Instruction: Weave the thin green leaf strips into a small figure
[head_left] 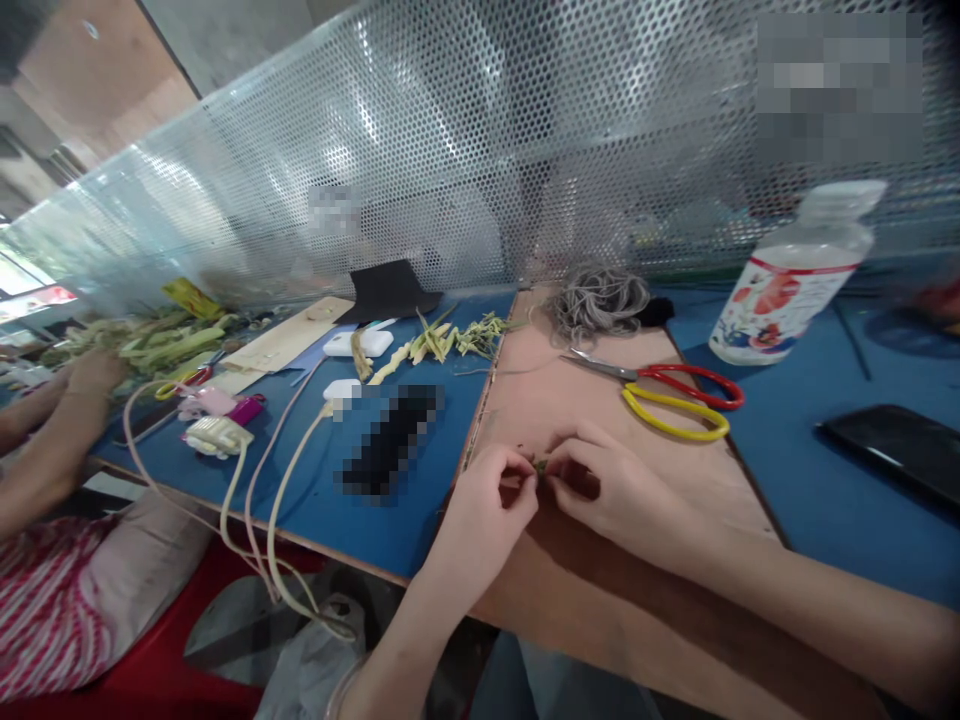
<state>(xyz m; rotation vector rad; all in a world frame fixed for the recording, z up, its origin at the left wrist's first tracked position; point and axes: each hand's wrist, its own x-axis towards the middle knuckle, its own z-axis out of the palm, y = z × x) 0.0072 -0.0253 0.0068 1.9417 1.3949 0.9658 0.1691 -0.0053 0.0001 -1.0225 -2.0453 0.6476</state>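
And here, low over the near part of the brown board (540,395), both hands come together at a small green piece (540,467): the left hand (491,500) pinches it from the left between thumb and finger, the right hand (607,480) pinches it from the right. It's tiny, mostly hidden by fingertips, so its exact shape I can't tell.

Containers now! Far right, on the blue table (330,515), stands a clear bottle (784,290) with a white cap and a flowered label; how full, I can't say. Down on the near left, below the table edge, there's a pale plastic bag (326,655), its contents hidden.

Around the hands: scissors (628,374), one handle red, one yellow, lie just beyond the right hand, between it and a tangle of grey string (596,302) at the board's far end. Over to the right, a black phone (892,450). Left of the board, a blurred-out dark object (394,440), then a white case (358,344) and a strand of dried leaves (435,342) farther off. Cables (289,490) loop over the near edge, and at far left a co-worker's hand (97,375) is beside a green heap (172,340).
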